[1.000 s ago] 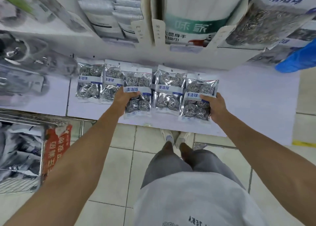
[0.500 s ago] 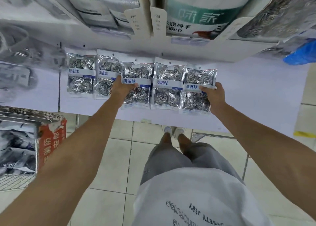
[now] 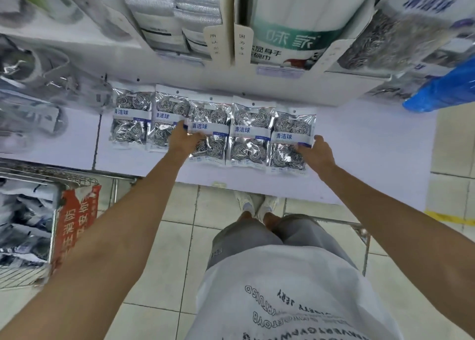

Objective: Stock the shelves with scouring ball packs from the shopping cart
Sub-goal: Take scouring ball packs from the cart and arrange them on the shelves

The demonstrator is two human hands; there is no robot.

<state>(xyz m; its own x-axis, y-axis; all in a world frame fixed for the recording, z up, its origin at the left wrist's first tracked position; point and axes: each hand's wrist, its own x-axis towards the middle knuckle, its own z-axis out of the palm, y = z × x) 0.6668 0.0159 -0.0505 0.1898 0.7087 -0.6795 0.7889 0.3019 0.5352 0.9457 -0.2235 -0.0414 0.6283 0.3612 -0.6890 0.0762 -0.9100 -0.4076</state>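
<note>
Five silver scouring ball packs lie side by side on the white shelf [image 3: 359, 144]. My left hand [image 3: 183, 141] holds the left edge of the third pack [image 3: 210, 128], its thumb on top, and covers part of the second pack [image 3: 167, 113]. Over at the row's right end, the fingers of my right hand [image 3: 315, 152] touch the lower right edge of the fifth pack [image 3: 290, 134], with the thumb lifted beside it. The first pack [image 3: 129, 118] and the fourth pack [image 3: 250, 131] lie untouched. More packs [image 3: 23, 224] fill the shopping cart [image 3: 51, 179] at the left.
A red sign [image 3: 74, 224] hangs on the cart's end. An upper shelf with cloth rolls [image 3: 290, 38] and stacked goods overhangs the row. A blue bag [image 3: 442, 92] and further scouring packs [image 3: 401, 28] hang at the right. My legs stand on the tiled floor [image 3: 164, 262].
Both hands pushed their packs further back onto the shelf, into line with the others. My right thumb has come off the fifth pack.
</note>
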